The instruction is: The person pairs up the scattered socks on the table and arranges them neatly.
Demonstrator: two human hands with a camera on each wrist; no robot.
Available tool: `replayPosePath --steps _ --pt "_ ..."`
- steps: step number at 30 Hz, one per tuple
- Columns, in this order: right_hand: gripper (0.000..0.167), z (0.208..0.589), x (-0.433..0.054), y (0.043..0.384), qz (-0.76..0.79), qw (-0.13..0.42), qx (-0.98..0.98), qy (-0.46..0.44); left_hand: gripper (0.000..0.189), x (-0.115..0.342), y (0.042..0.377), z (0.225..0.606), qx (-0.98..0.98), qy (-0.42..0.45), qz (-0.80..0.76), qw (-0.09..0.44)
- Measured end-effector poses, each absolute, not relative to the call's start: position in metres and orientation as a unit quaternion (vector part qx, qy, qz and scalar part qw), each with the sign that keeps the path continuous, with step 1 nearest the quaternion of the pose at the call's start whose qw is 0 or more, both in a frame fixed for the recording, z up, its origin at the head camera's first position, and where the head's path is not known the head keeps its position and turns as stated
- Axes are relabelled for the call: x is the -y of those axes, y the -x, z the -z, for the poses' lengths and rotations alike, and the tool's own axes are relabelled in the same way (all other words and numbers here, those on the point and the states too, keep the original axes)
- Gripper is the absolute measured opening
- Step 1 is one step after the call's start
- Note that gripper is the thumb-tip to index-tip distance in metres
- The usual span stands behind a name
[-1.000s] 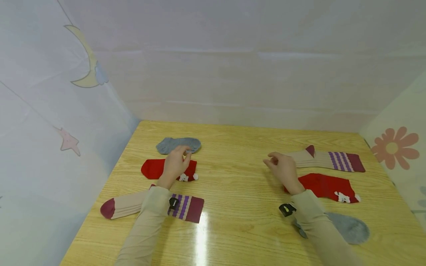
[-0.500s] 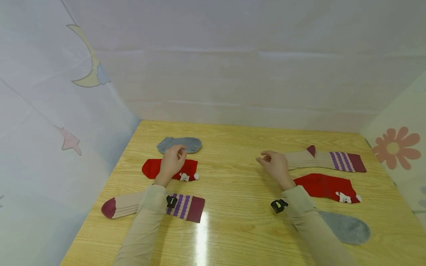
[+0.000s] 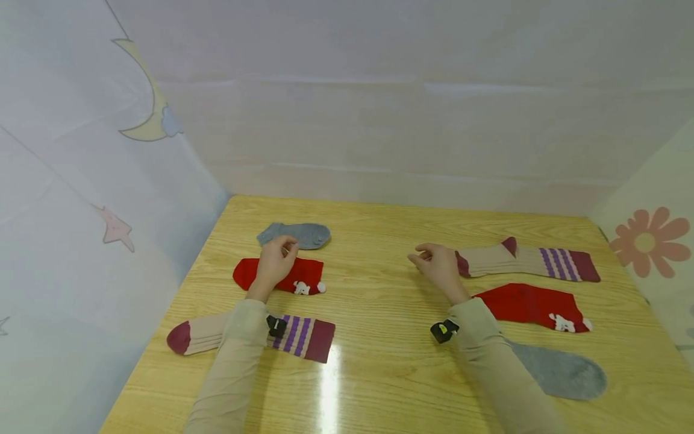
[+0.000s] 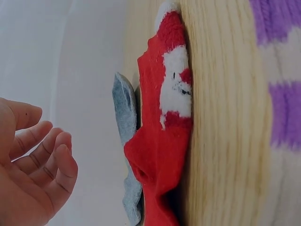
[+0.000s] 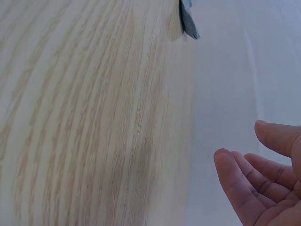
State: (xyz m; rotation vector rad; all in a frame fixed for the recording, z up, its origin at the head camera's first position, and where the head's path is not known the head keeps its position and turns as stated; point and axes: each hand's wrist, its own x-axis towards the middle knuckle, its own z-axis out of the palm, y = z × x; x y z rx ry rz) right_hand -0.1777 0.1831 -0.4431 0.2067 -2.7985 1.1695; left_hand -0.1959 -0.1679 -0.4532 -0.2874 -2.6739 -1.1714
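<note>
My left hand (image 3: 275,264) hovers over a red sock (image 3: 311,271) with a white animal face and pompom. Its fingers are loosely bent and hold nothing, as the left wrist view confirms. Just beyond lies a grey sock (image 3: 311,235); nearer me, my sleeve partly covers a beige sock (image 3: 206,334) with purple stripes and maroon ends. My right hand (image 3: 440,270), also holding nothing, is raised left of a matching striped sock (image 3: 488,260). A second red sock (image 3: 520,302) lies below that one. Closest to me on the right is another grey sock (image 3: 566,371), partly behind my forearm.
The socks lie flat on a wooden table (image 3: 374,361) with a bright reflection at its front. Pale cloth (image 3: 347,132) printed with a moon (image 3: 154,123), a star (image 3: 115,229) and a flower (image 3: 645,242) encloses the back and sides.
Both hands have drifted left, the right one farther, uncovering the maroon toe of the right striped sock. The left hand has also drawn back slightly from the grey sock. The socks stay put.
</note>
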Motion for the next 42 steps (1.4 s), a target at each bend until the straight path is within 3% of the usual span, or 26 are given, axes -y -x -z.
replayPosePath --steps 12,32,42 --pt "0.037 0.445 -0.173 0.185 -0.405 0.013 0.913 -0.047 0.021 0.176 0.201 0.456 0.905 0.075 0.410 0.086" --pt "0.037 0.448 -0.148 0.197 -0.438 0.002 0.897 -0.060 0.022 0.190 0.210 0.454 0.900 0.055 0.425 0.081" --pt "0.041 0.450 -0.133 0.204 -0.444 -0.036 0.895 -0.029 0.026 0.201 0.216 0.454 0.916 0.048 0.394 0.053"
